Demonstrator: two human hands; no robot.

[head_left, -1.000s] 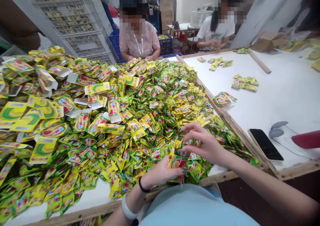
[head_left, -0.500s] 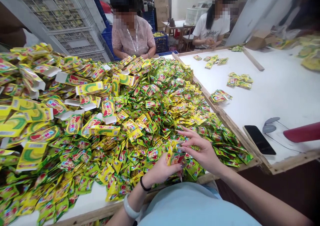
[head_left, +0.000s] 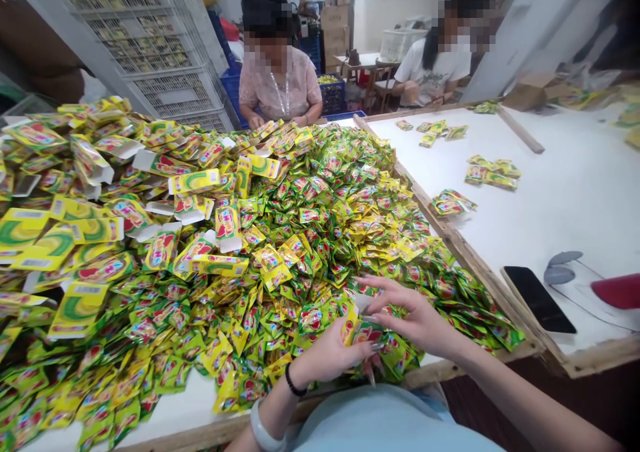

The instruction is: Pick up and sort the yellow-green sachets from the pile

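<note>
Head view: The left hand [head_left: 331, 353] grips a yellow printed paperboard carton [head_left: 349, 325] above the near edge of the glossy sachet pile [head_left: 313, 219]. The right hand [head_left: 413, 315], fingers partly spread, meets its white flap; pinching cannot be confirmed. The flap points away from the body; fingers obscure the long axis. White mesh crates [head_left: 173, 97] and a blue crate [head_left: 334, 97] contain yellow items.
</note>
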